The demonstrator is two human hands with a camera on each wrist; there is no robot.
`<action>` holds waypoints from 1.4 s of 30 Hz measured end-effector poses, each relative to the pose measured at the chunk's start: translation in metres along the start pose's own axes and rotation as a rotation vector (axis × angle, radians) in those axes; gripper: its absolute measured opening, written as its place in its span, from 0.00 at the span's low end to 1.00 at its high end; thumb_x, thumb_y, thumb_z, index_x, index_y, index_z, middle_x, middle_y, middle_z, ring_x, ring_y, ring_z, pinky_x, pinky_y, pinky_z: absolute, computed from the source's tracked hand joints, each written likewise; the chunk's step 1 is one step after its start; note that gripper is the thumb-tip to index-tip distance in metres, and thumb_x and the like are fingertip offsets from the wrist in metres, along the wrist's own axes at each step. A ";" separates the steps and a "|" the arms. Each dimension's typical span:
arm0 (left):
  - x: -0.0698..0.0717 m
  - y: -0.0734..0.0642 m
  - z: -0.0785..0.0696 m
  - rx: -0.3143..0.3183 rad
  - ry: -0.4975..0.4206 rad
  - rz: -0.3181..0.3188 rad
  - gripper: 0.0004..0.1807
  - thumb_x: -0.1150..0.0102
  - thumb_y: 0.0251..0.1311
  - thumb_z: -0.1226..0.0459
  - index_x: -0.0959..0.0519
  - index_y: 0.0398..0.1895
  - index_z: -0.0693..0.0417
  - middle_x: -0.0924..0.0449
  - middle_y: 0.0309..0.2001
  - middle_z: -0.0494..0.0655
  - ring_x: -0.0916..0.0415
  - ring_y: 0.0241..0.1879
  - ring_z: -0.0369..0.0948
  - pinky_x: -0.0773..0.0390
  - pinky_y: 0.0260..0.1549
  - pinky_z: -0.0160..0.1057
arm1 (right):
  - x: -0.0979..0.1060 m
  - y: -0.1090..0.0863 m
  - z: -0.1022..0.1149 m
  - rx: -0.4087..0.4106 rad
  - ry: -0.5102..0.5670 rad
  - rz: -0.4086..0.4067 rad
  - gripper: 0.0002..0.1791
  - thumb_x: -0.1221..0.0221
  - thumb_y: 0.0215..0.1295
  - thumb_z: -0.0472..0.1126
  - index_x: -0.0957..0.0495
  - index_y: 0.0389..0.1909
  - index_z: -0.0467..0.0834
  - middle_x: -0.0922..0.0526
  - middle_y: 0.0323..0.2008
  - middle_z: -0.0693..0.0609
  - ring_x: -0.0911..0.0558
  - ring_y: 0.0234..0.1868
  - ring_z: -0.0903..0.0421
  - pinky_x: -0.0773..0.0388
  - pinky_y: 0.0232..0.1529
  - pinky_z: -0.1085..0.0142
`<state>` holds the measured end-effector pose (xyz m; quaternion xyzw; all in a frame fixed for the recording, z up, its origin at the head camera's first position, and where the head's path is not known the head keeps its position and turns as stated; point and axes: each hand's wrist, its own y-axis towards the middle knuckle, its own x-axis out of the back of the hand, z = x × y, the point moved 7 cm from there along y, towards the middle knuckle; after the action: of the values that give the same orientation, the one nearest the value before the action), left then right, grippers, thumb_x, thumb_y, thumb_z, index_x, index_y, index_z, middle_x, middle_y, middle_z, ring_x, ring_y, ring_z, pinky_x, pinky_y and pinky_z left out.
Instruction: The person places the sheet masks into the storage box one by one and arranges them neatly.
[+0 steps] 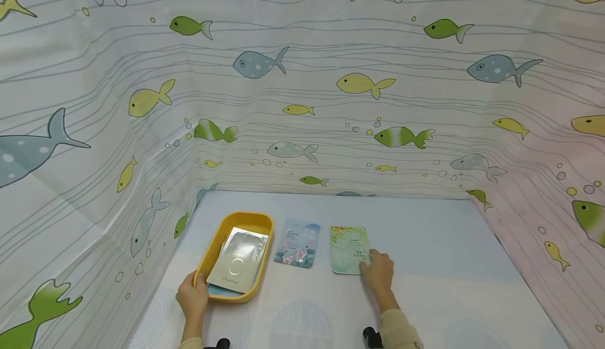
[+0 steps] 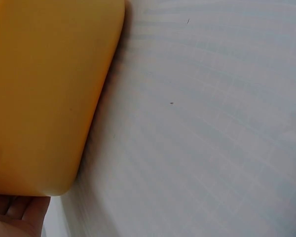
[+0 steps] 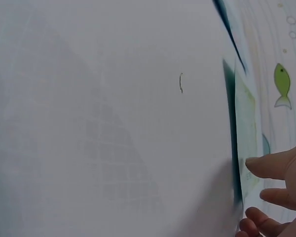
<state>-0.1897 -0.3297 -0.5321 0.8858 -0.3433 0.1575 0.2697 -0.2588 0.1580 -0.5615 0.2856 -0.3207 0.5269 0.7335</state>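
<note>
On the left of the table, in the head view, a yellow plastic tray [image 1: 270,233] holds several flat packets, topped by a silvery-beige face mask packet [image 1: 238,260]. My left hand [image 1: 193,294] grips the tray's near left rim; in the left wrist view its fingers [image 2: 32,212] lie against the end of the tray's outer wall. My right hand [image 1: 379,273] holds the lower right edge of a green face mask packet [image 1: 347,244], thumb over its front. A blue face mask packet with pink flowers [image 1: 298,241] lies between the tray and the green packet.
The white table [image 1: 439,249] stretches right of the green packet. A fish-print sheet [image 1: 321,123] hangs behind the table and along both sides. Dark rounded objects [image 1: 372,337] show near each wrist at the bottom edge.
</note>
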 end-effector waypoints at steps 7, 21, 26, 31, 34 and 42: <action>0.001 0.000 0.000 -0.015 0.002 -0.007 0.11 0.49 0.56 0.77 0.24 0.39 0.80 0.23 0.38 0.75 0.26 0.40 0.70 0.29 0.39 0.63 | -0.004 0.001 -0.007 -0.030 0.033 0.013 0.26 0.37 0.54 0.36 0.29 0.52 0.25 0.27 0.46 0.26 0.28 0.48 0.32 0.30 0.48 0.44; 0.001 -0.001 0.002 0.017 0.008 0.011 0.12 0.51 0.58 0.76 0.24 0.41 0.80 0.23 0.39 0.76 0.26 0.41 0.70 0.29 0.40 0.63 | -0.002 0.003 -0.003 -0.077 0.105 0.038 0.25 0.36 0.48 0.28 0.29 0.49 0.22 0.23 0.43 0.27 0.24 0.46 0.33 0.26 0.46 0.46; 0.000 -0.001 0.001 0.029 0.002 0.023 0.12 0.51 0.59 0.76 0.25 0.42 0.80 0.24 0.40 0.76 0.27 0.42 0.70 0.29 0.41 0.63 | 0.001 0.000 -0.007 -0.116 0.126 0.064 0.17 0.36 0.51 0.30 0.26 0.39 0.23 0.21 0.33 0.32 0.21 0.33 0.41 0.21 0.33 0.55; 0.000 -0.001 0.002 0.030 0.007 0.021 0.12 0.51 0.58 0.76 0.25 0.41 0.80 0.23 0.40 0.76 0.27 0.42 0.70 0.29 0.41 0.63 | 0.001 -0.001 -0.016 -0.136 0.183 0.113 0.11 0.36 0.52 0.32 0.25 0.29 0.26 0.21 0.20 0.43 0.23 0.19 0.55 0.26 0.20 0.66; -0.001 -0.001 0.002 0.025 0.007 0.022 0.12 0.51 0.58 0.76 0.25 0.41 0.80 0.23 0.40 0.76 0.27 0.41 0.70 0.29 0.41 0.63 | -0.004 0.002 -0.027 -0.176 0.286 0.194 0.12 0.36 0.51 0.30 0.24 0.32 0.25 0.20 0.19 0.44 0.23 0.15 0.60 0.25 0.19 0.70; -0.001 -0.001 0.002 0.032 0.009 0.023 0.12 0.51 0.59 0.76 0.25 0.41 0.80 0.23 0.40 0.76 0.26 0.41 0.70 0.29 0.40 0.63 | -0.010 -0.002 -0.036 -0.329 0.709 0.338 0.18 0.40 0.51 0.23 0.29 0.43 0.18 0.20 0.30 0.37 0.18 0.21 0.58 0.18 0.29 0.67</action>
<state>-0.1896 -0.3300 -0.5342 0.8853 -0.3496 0.1698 0.2552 -0.2528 0.1786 -0.5915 -0.0905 -0.1709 0.6472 0.7374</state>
